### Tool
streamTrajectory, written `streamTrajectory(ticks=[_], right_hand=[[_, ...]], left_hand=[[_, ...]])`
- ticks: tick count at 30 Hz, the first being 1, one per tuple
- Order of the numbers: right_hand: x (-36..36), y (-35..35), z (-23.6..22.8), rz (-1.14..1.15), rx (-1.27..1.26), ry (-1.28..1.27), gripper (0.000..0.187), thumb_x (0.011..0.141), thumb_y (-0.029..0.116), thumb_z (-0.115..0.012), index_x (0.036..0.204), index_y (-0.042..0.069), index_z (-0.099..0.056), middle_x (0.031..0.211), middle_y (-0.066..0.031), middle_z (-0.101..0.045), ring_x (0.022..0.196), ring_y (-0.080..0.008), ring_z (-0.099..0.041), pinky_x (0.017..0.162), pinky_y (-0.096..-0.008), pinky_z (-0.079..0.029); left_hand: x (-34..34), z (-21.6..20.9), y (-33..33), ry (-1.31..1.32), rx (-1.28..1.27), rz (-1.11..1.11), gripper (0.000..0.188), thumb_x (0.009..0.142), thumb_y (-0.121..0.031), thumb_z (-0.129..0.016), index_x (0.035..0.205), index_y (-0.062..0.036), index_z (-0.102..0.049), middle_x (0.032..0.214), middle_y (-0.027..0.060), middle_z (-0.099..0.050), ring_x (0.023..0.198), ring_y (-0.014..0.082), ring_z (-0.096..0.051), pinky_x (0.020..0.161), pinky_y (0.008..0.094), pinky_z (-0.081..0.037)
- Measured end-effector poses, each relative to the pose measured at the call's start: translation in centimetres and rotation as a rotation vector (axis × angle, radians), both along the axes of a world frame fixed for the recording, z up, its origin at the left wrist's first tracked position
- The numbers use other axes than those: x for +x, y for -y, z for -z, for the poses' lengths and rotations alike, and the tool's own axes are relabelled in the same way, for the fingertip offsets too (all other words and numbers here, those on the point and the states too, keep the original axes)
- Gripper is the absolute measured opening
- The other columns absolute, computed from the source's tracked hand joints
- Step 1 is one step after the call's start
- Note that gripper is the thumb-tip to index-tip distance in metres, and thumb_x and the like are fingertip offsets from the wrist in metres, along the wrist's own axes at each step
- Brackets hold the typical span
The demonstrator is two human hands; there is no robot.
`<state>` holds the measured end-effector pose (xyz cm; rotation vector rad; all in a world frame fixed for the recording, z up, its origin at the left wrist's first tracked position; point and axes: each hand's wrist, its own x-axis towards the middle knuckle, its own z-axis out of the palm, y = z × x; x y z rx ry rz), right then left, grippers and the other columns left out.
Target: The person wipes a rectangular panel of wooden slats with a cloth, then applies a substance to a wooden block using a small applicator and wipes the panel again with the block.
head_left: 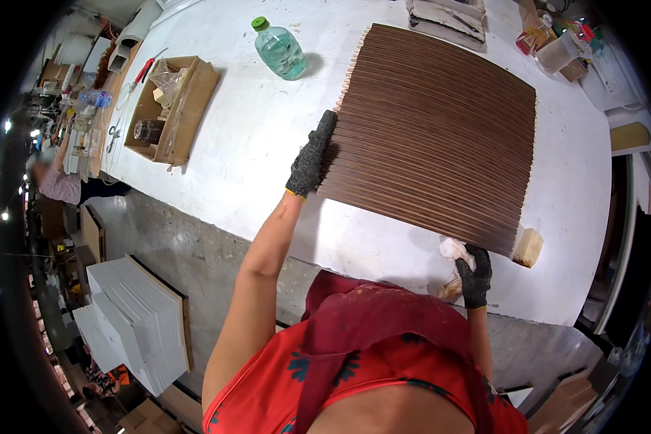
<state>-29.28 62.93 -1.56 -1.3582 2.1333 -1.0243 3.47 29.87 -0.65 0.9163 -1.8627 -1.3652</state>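
A dark brown panel of ribbed wooden slats (434, 130) lies on the white table, its left and right ends pale and jagged. My left hand (312, 157), in a dark knit glove with a yellow cuff edge, rests along the panel's left end with its fingers stretched out. At the near edge, toward the right corner, my right hand (475, 277) wears a matching glove and is closed on a crumpled, stained white rag (456, 250). Part of the rag is hidden by the hand. Beside that corner sits a pale wooden block (529, 247).
A green-capped bottle of clear liquid (281, 52) stands beyond the panel. An open cardboard box (188, 108) holds a jar and plastic; scissors (113, 134) lie nearby. At the far edge is a stained tray (448, 25). Another person (58, 181) stands far left, near stacked white boards (134, 318).
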Motion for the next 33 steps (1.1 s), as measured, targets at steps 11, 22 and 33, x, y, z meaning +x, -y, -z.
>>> streamTrajectory(ticks=[11, 22, 33], right_hand=[[0.2, 0.0, 0.4, 0.036, -0.029, 0.121, 0.034, 0.073, 0.004, -0.074, 0.105, 0.003, -0.063, 0.101, -0.0124, -0.064, 0.095, -0.0287, -0.061, 0.086, -0.0363, -0.048], [0.5, 0.2, -0.4, 0.015, -0.021, 0.012, 0.036, 0.072, 0.008, -0.074, 0.107, 0.005, -0.064, 0.102, -0.0135, -0.063, 0.096, -0.0310, -0.061, 0.086, -0.0381, -0.048], [0.1, -0.3, 0.8, 0.023, -0.028, 0.029, 0.036, 0.072, 0.008, -0.075, 0.106, 0.004, -0.065, 0.102, -0.0131, -0.065, 0.095, -0.0296, -0.062, 0.085, -0.0377, -0.049]], left_hand=[[0.2, 0.2, 0.1, -0.110, 0.121, 0.005, 0.055, 0.104, -0.037, -0.016, 0.150, -0.0072, -0.019, 0.155, 0.0095, -0.023, 0.143, 0.0214, -0.020, 0.117, 0.0328, -0.012], [-1.0, -0.1, 2.0, -0.088, 0.111, -0.008, 0.070, 0.099, -0.053, -0.004, 0.150, -0.0065, -0.019, 0.156, 0.0078, -0.020, 0.145, 0.0214, -0.011, 0.118, 0.0343, -0.005], [-1.3, 0.7, 1.7, 0.032, -0.047, -0.042, 0.060, 0.103, -0.042, -0.006, 0.149, -0.0073, -0.022, 0.155, 0.0080, -0.022, 0.145, 0.0226, -0.010, 0.118, 0.0351, -0.005]])
